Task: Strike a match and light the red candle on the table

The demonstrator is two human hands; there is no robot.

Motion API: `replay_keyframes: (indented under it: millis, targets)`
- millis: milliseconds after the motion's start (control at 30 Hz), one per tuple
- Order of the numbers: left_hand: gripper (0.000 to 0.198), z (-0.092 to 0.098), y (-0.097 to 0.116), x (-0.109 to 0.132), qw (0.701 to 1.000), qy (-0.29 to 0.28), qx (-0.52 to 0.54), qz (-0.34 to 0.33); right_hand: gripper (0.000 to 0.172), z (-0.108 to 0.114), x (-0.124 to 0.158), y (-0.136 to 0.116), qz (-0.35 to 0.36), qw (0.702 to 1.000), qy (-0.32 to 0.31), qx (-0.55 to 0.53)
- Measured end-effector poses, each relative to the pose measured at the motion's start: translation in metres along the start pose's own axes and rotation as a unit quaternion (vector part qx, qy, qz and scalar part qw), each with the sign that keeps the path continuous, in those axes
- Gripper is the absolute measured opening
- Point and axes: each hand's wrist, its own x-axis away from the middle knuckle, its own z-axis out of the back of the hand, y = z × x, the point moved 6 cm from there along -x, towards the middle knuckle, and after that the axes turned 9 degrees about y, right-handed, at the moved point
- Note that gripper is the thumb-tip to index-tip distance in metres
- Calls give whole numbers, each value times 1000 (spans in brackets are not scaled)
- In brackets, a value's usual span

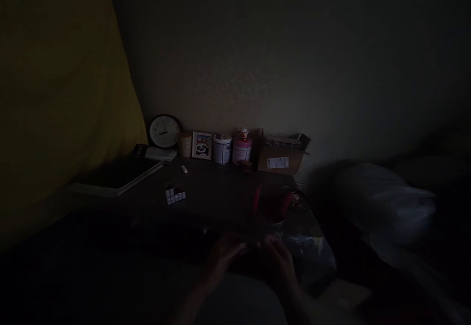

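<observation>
Left hand (221, 259) and right hand (278, 259) at the near edge of the table (217, 183), fingers curled, fingertips facing each other and close together. Too dark on my feed to tell whether either pinches anything. Nearest thing I can pick out is a red holder (256, 200) with two uprights, on the tabletop just beyond the right hand; a dish of small sticks (296, 200) sits beside it, to its right.

Surface dark, dim light throughout. Clear plastic (311, 246) hangs over the front right edge. Mid-table: a white-faced cube (175, 195) and, farther back, a small white object (184, 169). Large dark book (117, 177) lies flat at left.

Back row, left to right as I view it: round clock (164, 131), tan container (186, 145), panda picture (202, 146), white tin (222, 149), pink-lidded tin (241, 154) with a figurine (243, 133) on top, open cardboard box (277, 162) with a label.

Room: yellow curtain (66, 85) left, grey wall (265, 45) behind, patchy above the tins; pale bundle (386, 202) at right.
</observation>
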Motion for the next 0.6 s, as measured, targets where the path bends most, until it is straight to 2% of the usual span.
replay_keyframes:
  millis: [200, 400, 600]
  targets:
    - [21, -8, 8, 5, 999, -24, 19, 21, 25, 1, 1, -6, 8, 1000, -13, -5]
    - [26, -9, 5, 7, 998, -51, 20, 33, 28, 0, 6, -13, 4, 1000, -4, 18]
    - [24, -10, 8, 6, 998, -49, 39, 28, 29, 1, 10, -23, 75, 994, 2, 78]
